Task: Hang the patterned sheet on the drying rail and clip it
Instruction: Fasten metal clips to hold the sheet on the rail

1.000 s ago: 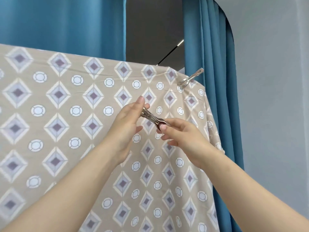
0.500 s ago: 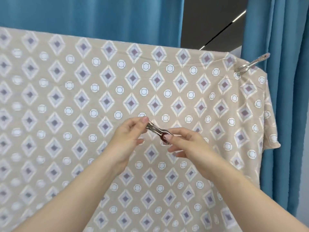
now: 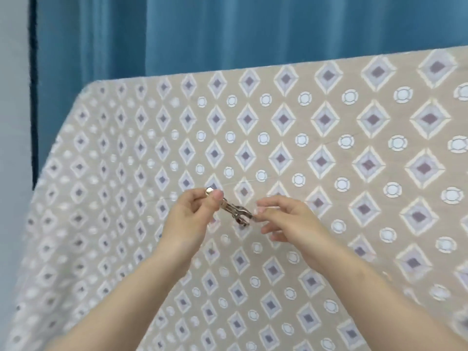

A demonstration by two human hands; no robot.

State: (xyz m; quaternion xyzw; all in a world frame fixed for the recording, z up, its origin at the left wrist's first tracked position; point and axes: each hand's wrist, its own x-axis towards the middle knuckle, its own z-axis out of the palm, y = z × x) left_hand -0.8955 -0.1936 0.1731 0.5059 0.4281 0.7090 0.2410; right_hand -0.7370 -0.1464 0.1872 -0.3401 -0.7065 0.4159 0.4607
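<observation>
The beige patterned sheet [image 3: 329,148], printed with diamonds and circles, hangs over the rail, which it hides; its top fold runs from upper right down to a left corner. In front of the sheet I hold a metal clip [image 3: 234,210] between both hands. My left hand [image 3: 195,219] pinches the clip's handle end between thumb and fingers. My right hand [image 3: 288,224] touches the clip's jaw end with its fingertips, fingers loosely spread. The clip is apart from the sheet's top edge.
Blue curtains [image 3: 228,34] hang behind the sheet. A pale wall strip [image 3: 12,97] shows at the far left, past the sheet's left edge. The picture is motion-blurred on the left side.
The view has swung left: the sheet's right end with its fastened clip has left the frame and the left corner has come in. My right hand's grip on the clip has loosened.
</observation>
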